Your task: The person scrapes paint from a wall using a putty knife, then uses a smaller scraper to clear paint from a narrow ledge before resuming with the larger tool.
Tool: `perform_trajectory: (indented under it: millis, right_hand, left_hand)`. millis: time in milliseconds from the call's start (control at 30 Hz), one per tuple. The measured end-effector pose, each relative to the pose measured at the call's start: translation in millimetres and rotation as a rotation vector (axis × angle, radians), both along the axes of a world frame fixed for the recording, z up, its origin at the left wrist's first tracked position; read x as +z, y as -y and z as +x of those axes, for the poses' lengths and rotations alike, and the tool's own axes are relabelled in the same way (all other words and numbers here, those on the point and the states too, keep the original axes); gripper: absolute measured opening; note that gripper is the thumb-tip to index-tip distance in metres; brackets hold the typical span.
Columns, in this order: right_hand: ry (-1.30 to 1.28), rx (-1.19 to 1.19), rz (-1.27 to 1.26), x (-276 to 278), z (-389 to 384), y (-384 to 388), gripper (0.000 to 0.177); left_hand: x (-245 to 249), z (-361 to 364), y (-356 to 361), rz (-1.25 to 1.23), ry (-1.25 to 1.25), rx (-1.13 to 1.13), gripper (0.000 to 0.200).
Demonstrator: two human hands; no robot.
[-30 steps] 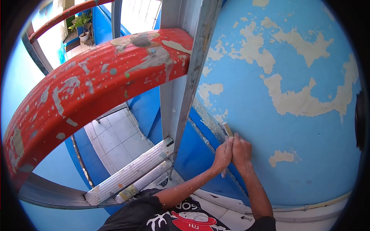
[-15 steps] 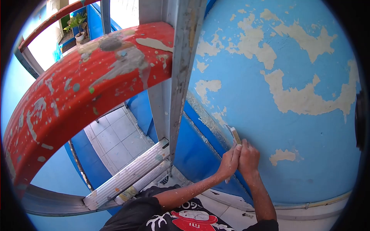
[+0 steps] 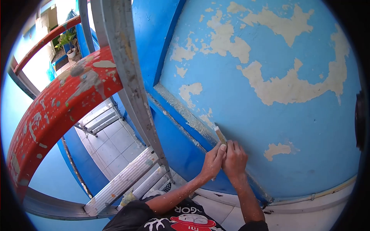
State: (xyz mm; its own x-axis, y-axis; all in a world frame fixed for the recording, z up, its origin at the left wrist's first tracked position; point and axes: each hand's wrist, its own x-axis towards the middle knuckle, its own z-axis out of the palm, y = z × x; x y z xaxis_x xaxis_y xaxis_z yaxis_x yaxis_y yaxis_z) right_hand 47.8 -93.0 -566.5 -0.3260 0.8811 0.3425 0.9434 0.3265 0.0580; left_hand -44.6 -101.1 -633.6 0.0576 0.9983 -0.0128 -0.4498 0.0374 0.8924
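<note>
Both hands are closed together around a scraper (image 3: 221,135) with a light wooden handle. Its thin blade points up and away, with the tip at the light blue wall (image 3: 216,92), just beside a small bare patch (image 3: 207,118). My left hand (image 3: 213,159) wraps the handle from the left, thumb on top. Against it, my right hand (image 3: 235,158) grips from the right. The lower part of the handle is mostly hidden by the fingers. Larger pale patches of peeled paint (image 3: 296,82) spread over the wall above.
A stepladder with a paint-spattered red top (image 3: 63,98), metal rails (image 3: 133,73) and ribbed steps (image 3: 123,181) stands close on the left. Along the wall's lower left edge runs a ledge (image 3: 185,115) with paint flakes. A tiled floor (image 3: 111,144) lies below, a potted plant (image 3: 71,53) beyond.
The view has shifted, so the ladder sits farther left and more of the blue frame shows. Both hands keep hold of the scraper, its tip now slightly nearer the small bare patch.
</note>
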Motion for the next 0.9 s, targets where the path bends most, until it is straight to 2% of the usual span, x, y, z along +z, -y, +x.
perform_trajectory:
  millis: [67,133,167,200,233,267,300,333,367,400,433,467,533,567,600,633,700,833,900]
  right_hand:
    - [-0.044,0.004,0.099,5.8,-7.8,21.6,0.029]
    - [-0.06,0.087,0.282,6.2,-19.7,38.6,0.041]
    - [-0.075,0.091,0.236,-0.6,-24.8,48.6,0.049]
    - [-0.086,0.072,0.244,-4.1,-24.2,53.6,0.049]
    - [-0.099,0.116,0.174,-7.6,-23.6,56.9,0.054]
    - [-0.11,0.165,0.103,-11.2,-22.6,59.2,0.059]
    - [-0.137,0.191,-0.052,-0.6,-17.3,69.0,0.065]
    - [-0.147,0.182,-0.049,-7.9,-10.9,74.8,0.065]
    - [-0.396,0.069,0.045,-19.1,-4.4,82.2,0.069]
    - [-0.637,-0.044,0.139,-31.6,1.7,88.3,0.073]
    - [-0.811,-0.177,0.194,-51.4,5.1,88.9,0.066]
    - [-0.816,-0.183,0.196,-56.3,6.4,85.5,0.066]
    - [-1.601,-0.23,-0.227,-63.6,6.0,81.2,0.061]
    - [-1.566,-0.085,-0.058,-67.8,-3.8,68.8,0.042]
    - [-1.577,-0.089,-0.049,-68.9,-8.2,61.5,0.042]
    - [-1.574,-0.142,0.021,-70.0,-11.3,54.4,0.032]
    - [-1.584,-0.197,0.179,-65.9,-24.3,25.9,0.019]
    - [-1.569,-0.196,0.25,-88.7,-37.1,-12.5,0.017]
    - [-1.538,-0.176,0.274,-93.5,-40.9,-25.4,0.018]
  left_hand:
    - [-2.1,-15.7,8.9,0.193,-0.113,0.007,0.051]
    - [-2.4,-29.8,17.2,0.179,-0.043,-0.01,0.05]
    - [7.6,-40.1,24.8,-0.014,0.052,-0.024,0.047]
    - [13.0,-48.4,27.4,-0.205,0.142,-0.036,0.045]
    - [2.7,-51.5,19.2,-0.275,0.256,0.011,0.037]
    - [-1.2,-54.6,15.4,-0.271,0.244,0.001,0.037]
    - [-4.3,-58.1,11.9,-0.328,0.36,0.12,0.035]
    - [-10.1,-63.9,7.5,-0.385,0.475,0.24,0.033]
    - [-45.7,-73.4,1.6,-0.364,0.563,0.157,0.031]
    - [-57.4,-76.5,-0.9,-0.367,0.56,0.154,0.031]
    - [-65.2,-77.8,-3.2,-0.363,0.585,0.127,0.031]
    - [-66.5,-77.4,-5.6,-0.358,0.607,0.097,0.031]
    - [-66.4,-71.8,-9.0,-0.342,0.551,0.081,0.029]
    - [-67.8,-69.8,-11.7,-0.308,0.569,0.035,0.03]
    - [-67.4,-66.9,-15.2,-0.271,0.589,-0.011,0.031]
    - [-65.7,-63.3,-18.3,-0.267,0.578,-0.016,0.031]
    - [-56.3,-58.7,-27.9,-0.232,0.513,0.103,0.044]
    - [-56.4,-64.7,-42.7,-0.288,0.433,0.195,0.039]
    - [-69.2,-78.1,-48.3,-0.252,0.438,0.052,0.033]
